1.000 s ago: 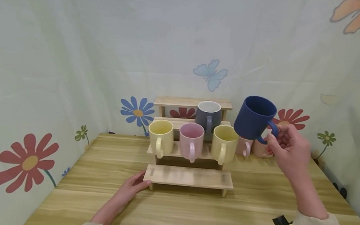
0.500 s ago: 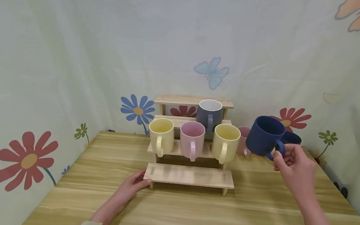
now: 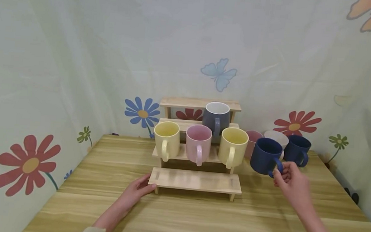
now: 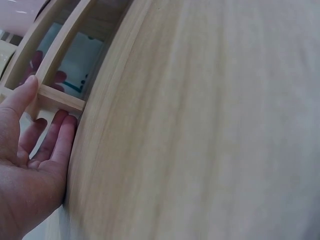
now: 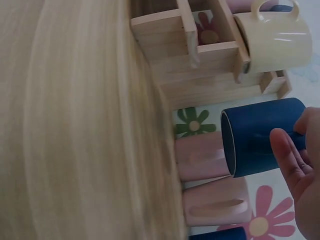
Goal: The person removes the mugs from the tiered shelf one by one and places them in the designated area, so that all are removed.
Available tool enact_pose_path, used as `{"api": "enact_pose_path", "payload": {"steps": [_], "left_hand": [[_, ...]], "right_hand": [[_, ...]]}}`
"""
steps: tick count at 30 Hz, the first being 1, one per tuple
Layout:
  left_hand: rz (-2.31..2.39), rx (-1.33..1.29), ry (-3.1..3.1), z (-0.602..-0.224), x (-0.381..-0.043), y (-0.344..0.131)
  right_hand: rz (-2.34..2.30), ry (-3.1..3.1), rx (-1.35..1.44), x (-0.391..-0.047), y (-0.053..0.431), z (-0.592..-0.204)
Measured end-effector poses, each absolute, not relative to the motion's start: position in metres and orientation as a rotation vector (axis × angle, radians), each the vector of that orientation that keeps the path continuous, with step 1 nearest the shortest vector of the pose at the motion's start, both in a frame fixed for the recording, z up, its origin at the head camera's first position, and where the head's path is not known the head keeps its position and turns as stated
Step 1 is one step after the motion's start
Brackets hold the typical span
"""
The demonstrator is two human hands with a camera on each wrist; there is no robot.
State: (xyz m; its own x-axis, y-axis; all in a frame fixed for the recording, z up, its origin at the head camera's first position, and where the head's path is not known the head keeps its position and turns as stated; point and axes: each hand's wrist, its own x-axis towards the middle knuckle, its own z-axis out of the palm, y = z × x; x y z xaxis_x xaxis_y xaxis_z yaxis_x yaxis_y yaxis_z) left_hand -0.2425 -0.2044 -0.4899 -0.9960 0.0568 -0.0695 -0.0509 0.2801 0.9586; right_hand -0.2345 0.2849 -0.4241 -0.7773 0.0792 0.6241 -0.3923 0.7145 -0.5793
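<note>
My right hand (image 3: 292,182) pinches the handle of a dark blue mug (image 3: 266,155), holding it upright just off the table, right of the rack. The right wrist view shows a gap between the mug's base and the table. At its lowest step, the stepped wooden rack (image 3: 195,181) is gripped at the left end by my left hand (image 3: 135,192). The thumb lies on the board in the left wrist view, the fingers by the leg. Two yellow mugs (image 3: 166,140) flank a pink mug (image 3: 198,142) on the second step. A grey mug (image 3: 216,116) with white inside stands one step higher.
Behind the held mug, a pink mug (image 3: 253,137), a pale pink mug (image 3: 276,136) and another dark blue mug (image 3: 296,150) stand on the wood-grain table (image 3: 178,219). A flower-printed curtain (image 3: 80,51) hangs behind the table.
The dark blue mug in my right hand has moved down and slightly right, from beside the upper steps to low over the table. The left hand keeps its place on the rack.
</note>
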Motion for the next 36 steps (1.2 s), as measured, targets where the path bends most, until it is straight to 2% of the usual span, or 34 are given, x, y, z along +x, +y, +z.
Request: {"api": "enact_pose_path", "payload": {"steps": [10,36], "left_hand": [[1.842,0.007,2.428,-0.495,-0.244,-0.204],[1.825,-0.006,2.435,-0.491,-0.243,-0.206]], "right_hand": [[1.021,-2.375,0.24,-0.24,0.289,-0.446],[1.269,-2.493,0.298,-0.238,0.277,-0.465]]}}
